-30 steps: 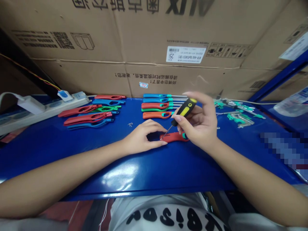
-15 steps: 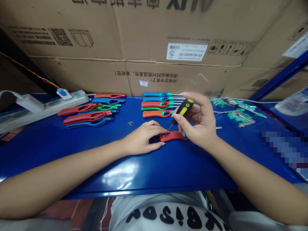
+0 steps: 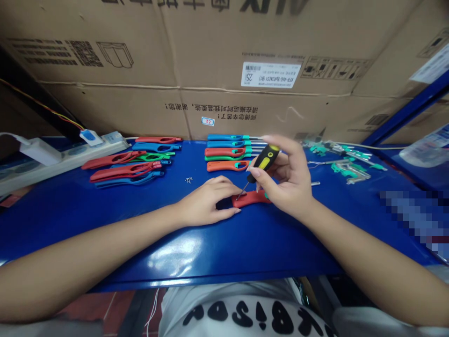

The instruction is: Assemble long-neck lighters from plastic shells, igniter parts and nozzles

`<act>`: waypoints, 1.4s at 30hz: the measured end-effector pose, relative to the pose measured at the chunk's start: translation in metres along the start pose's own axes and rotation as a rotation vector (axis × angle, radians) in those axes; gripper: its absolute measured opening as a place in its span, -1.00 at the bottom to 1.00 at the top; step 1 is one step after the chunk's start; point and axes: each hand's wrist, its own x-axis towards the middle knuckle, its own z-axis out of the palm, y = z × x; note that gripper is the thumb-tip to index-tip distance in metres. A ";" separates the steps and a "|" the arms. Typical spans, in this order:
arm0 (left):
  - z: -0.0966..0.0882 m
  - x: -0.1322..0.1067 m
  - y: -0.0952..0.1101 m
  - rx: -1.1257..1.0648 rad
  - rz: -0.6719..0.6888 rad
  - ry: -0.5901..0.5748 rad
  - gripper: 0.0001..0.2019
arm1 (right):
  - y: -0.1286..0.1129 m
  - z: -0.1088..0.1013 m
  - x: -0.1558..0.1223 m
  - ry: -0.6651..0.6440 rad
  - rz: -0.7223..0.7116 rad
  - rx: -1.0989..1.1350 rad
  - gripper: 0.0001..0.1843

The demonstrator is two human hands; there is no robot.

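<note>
A red utility lighter (image 3: 250, 198) with a teal trigger lies on the blue table, its right part under my right hand. My left hand (image 3: 210, 201) rests on the table, thumb and index finger closed about the lighter's left end. Pinched in my right hand (image 3: 291, 180) is a black and yellow screwdriver (image 3: 265, 161). It slants down to the left, its tip at the lighter's left end. Several small screws (image 3: 188, 179) lie loose just beyond my left hand.
Assembled lighters (image 3: 226, 152) line up at the back centre. Empty lighter casings (image 3: 128, 171) lie at the left, beside a power strip (image 3: 77, 152). Metal and teal lighter parts (image 3: 349, 166) are heaped at the right. A large cardboard box (image 3: 210, 56) stands behind.
My right hand and the screwdriver handle have shifted slightly left, the handle a little more upright. The tip stays at the lighter's left end. My left hand holds its place.
</note>
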 end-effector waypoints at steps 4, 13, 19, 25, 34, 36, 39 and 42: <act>0.000 0.000 0.000 0.014 0.010 -0.006 -0.67 | 0.008 0.001 0.002 -0.010 -0.144 -0.031 -0.48; 0.000 0.000 -0.001 0.012 0.006 -0.019 -0.70 | 0.009 -0.004 0.006 -0.255 -0.207 -0.083 -0.23; 0.000 0.000 0.000 0.021 0.009 0.007 -0.78 | 0.010 -0.003 0.006 -0.266 -0.216 -0.094 -0.23; 0.000 0.000 0.000 0.025 0.002 -0.004 -0.75 | 0.011 -0.005 0.003 -0.174 -0.351 -0.316 -0.20; 0.000 0.001 0.001 -0.005 0.026 -0.008 -0.82 | 0.004 -0.005 0.003 -0.238 -0.277 -0.240 -0.28; 0.000 0.001 0.001 0.017 0.036 -0.010 -0.81 | 0.005 -0.005 0.003 -0.183 -0.350 -0.335 -0.24; 0.001 0.001 0.000 0.032 0.044 -0.014 -0.77 | 0.002 -0.005 0.002 -0.172 -0.419 -0.391 -0.21; 0.001 0.002 0.000 0.009 0.048 -0.030 -0.74 | -0.006 -0.004 0.002 -0.256 -0.322 -0.325 -0.26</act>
